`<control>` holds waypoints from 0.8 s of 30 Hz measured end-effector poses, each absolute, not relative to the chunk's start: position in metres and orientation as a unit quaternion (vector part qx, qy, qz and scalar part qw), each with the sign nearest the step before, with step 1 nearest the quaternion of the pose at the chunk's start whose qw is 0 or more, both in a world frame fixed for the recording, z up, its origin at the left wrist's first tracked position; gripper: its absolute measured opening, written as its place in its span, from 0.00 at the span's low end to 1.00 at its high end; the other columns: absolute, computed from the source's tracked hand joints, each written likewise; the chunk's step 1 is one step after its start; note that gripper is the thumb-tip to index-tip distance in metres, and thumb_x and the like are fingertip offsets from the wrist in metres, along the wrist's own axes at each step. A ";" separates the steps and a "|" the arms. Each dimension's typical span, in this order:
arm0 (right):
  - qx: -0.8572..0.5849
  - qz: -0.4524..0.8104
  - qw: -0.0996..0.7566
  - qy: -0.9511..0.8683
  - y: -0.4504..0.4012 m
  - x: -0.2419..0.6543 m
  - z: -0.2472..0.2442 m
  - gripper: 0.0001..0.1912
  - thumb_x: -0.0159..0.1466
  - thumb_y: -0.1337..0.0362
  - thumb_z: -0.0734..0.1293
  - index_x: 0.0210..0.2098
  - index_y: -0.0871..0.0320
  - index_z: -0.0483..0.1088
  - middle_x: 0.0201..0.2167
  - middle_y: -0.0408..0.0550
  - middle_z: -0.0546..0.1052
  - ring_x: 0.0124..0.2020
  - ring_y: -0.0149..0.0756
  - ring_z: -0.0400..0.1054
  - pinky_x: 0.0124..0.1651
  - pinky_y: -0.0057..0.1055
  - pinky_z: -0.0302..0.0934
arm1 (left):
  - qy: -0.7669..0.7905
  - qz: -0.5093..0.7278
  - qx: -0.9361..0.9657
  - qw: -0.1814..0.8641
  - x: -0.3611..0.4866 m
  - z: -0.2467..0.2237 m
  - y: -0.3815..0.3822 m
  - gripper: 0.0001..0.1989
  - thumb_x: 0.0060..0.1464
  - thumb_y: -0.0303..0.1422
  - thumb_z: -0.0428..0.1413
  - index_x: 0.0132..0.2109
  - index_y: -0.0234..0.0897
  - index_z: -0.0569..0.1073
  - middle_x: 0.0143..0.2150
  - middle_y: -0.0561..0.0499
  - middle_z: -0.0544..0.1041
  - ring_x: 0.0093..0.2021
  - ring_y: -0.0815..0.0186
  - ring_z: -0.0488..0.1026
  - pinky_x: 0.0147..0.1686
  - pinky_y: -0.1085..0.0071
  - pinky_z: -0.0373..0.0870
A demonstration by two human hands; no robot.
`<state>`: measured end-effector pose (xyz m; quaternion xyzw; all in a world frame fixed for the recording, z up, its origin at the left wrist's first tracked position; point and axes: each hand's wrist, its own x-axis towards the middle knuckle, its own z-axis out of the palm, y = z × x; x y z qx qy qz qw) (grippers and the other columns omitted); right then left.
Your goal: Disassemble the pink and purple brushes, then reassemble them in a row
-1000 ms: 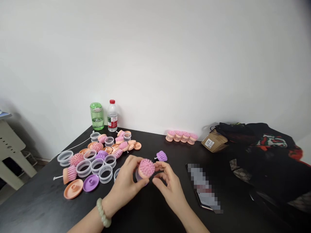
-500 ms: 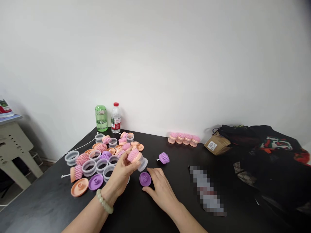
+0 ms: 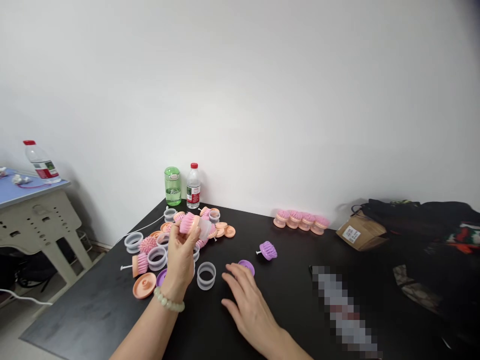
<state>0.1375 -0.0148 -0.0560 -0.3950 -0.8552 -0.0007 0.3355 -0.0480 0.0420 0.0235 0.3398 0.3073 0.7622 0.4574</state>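
The held brush (image 3: 188,224) is pink and peach; rightward, another brush (image 3: 268,250) and a disc (image 3: 248,265) are purple; a near left disc (image 3: 144,285) is peach. Far left, the cup (image 3: 173,187) is green. The table (image 3: 90,315) is black, the wall (image 3: 240,100) white.

The person's left forearm (image 3: 144,327) reaches forward and up, bare to the wrist. The left hand (image 3: 182,262) is raised, its thumb and fingers curled toward each other in a firm grip. From where I stand, the right forearm (image 3: 290,346) slants in from the other side. The right hand (image 3: 247,302) is lower, back turned upward, fingers loosely spread and slightly bent, thumb held away from them. The two hands are apart.
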 end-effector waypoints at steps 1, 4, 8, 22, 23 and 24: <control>-0.380 0.004 0.327 -0.865 -0.015 0.133 -0.053 0.27 0.61 0.76 0.65 0.59 0.57 0.64 0.59 0.59 0.70 0.62 0.54 0.63 0.60 0.54 0.66 | 0.308 0.771 0.336 0.445 -0.050 0.025 0.042 0.21 0.46 0.39 0.69 0.45 0.40 0.72 0.43 0.53 0.76 0.44 0.66 0.74 0.42 0.72 0.69; -0.375 0.012 0.305 -0.875 0.001 0.128 -0.041 0.24 0.61 0.78 0.63 0.56 0.58 0.68 0.56 0.58 0.73 0.59 0.50 0.65 0.60 0.51 0.67 | 0.314 0.791 0.318 0.419 -0.053 0.029 0.042 0.22 0.45 0.40 0.69 0.44 0.39 0.71 0.42 0.53 0.75 0.44 0.65 0.74 0.40 0.72 0.69; -0.489 -0.001 0.240 -0.839 0.061 0.129 -0.024 0.21 0.62 0.79 0.62 0.52 0.59 0.70 0.56 0.58 0.72 0.60 0.49 0.64 0.61 0.49 0.64 | 0.305 0.781 0.312 0.447 -0.051 0.026 0.042 0.21 0.46 0.39 0.68 0.44 0.39 0.71 0.42 0.54 0.75 0.44 0.66 0.74 0.43 0.71 0.69; -0.604 0.058 0.211 -0.766 0.122 0.126 -0.016 0.11 0.61 0.72 0.69 0.44 0.62 0.71 0.43 0.53 0.75 0.47 0.45 0.71 0.50 0.43 0.66 | 0.332 0.692 0.348 0.539 -0.038 0.009 0.044 0.27 0.42 0.38 0.70 0.47 0.37 0.69 0.44 0.47 0.77 0.45 0.60 0.75 0.45 0.65 0.70; -0.595 0.065 0.228 -0.768 0.113 0.130 -0.012 0.13 0.59 0.75 0.68 0.44 0.61 0.70 0.43 0.53 0.75 0.47 0.45 0.70 0.50 0.42 0.65 | 0.325 0.685 0.344 0.554 -0.037 0.009 0.043 0.27 0.42 0.38 0.70 0.47 0.37 0.69 0.44 0.47 0.77 0.45 0.59 0.75 0.44 0.64 0.70; -0.583 0.072 0.244 -0.772 0.103 0.135 -0.008 0.16 0.57 0.76 0.66 0.45 0.60 0.69 0.44 0.52 0.74 0.48 0.44 0.70 0.51 0.40 0.64 | 0.316 0.676 0.343 0.571 -0.035 0.009 0.042 0.27 0.42 0.38 0.70 0.47 0.37 0.69 0.44 0.46 0.77 0.45 0.58 0.75 0.44 0.64 0.71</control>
